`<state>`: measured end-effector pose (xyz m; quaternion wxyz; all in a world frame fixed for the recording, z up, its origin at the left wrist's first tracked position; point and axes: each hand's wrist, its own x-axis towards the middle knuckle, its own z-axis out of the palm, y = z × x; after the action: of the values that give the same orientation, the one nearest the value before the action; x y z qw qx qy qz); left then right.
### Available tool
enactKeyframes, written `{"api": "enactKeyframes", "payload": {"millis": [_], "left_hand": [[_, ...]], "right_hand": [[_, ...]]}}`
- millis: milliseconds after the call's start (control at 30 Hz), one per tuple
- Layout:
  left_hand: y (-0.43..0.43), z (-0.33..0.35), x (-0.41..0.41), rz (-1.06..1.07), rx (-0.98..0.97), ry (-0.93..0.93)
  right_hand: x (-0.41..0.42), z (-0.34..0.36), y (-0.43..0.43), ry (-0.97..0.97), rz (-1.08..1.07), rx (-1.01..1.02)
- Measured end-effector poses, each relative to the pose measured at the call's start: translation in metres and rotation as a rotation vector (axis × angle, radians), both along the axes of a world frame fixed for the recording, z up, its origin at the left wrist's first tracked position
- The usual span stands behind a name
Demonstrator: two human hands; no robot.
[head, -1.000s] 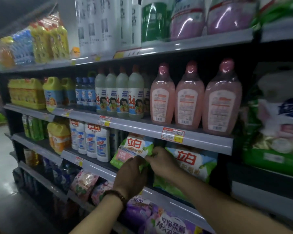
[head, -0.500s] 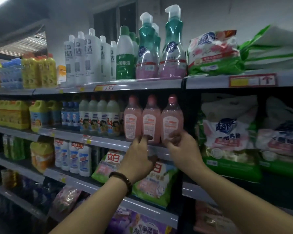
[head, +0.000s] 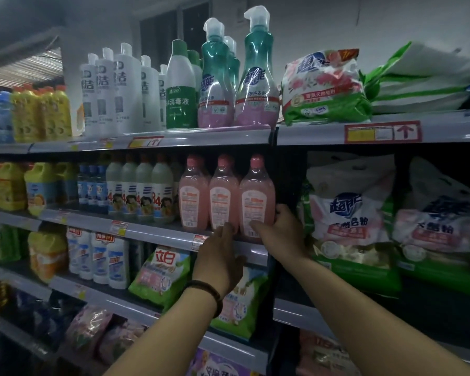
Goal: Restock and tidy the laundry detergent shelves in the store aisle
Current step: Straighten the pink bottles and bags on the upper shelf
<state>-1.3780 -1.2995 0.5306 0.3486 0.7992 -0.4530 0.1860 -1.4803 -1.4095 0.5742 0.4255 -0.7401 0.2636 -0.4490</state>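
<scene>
Three pink detergent bottles stand in a row on the second shelf (head: 158, 234): left (head: 193, 194), middle (head: 223, 194) and right (head: 256, 196), back labels facing out. My right hand (head: 282, 234) wraps the base of the rightmost pink bottle, thumb on its front and fingers at its right side. My left hand (head: 220, 261), with a dark bead bracelet, has its fingers spread and its fingertips touch the base of the middle bottle. Below my hands lie green-and-white detergent powder bags (head: 160, 278) on the third shelf.
The top shelf holds white bottles (head: 114, 88), a green disinfectant bottle (head: 180, 88), teal pump bottles (head: 257, 77) and a powder bag (head: 323, 85). Left of the pink bottles stand pale "84" bottles (head: 144, 194) and yellow jugs (head: 38, 185). Large powder bags (head: 347, 213) fill the right bay.
Both hands rose from the green powder bags on the third shelf to the pink bottles above. The view tilted up. My right hand has closed around the rightmost bottle's base.
</scene>
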Motion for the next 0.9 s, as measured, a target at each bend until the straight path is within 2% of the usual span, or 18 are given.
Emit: {"api": "enactKeyframes", "payload": {"millis": [167,267,367,433,600,900], "left_hand": [[-0.001,0.003,-0.011,0.029,0.08,-0.035],[-0.002,0.009,-0.013,0.023,0.146,-0.085],[0.0,0.011,-0.01,0.007,0.162,-0.056],[0.002,0.01,-0.009,-0.008,0.164,-0.049],[0.001,0.007,-0.005,-0.015,0.195,-0.063],[0.01,0.009,0.005,-0.056,0.268,-0.107]], "right_hand": [[0.007,-0.004,-0.004,-0.003,-0.058,-0.07],[0.012,-0.006,-0.004,0.041,-0.178,-0.136],[0.016,-0.008,-0.003,0.03,-0.25,-0.147],[0.014,-0.008,-0.001,-0.022,-0.184,-0.109],[0.009,-0.002,-0.01,-0.126,0.033,0.14],[0.017,-0.009,-0.027,-0.1,0.167,0.197]]}}
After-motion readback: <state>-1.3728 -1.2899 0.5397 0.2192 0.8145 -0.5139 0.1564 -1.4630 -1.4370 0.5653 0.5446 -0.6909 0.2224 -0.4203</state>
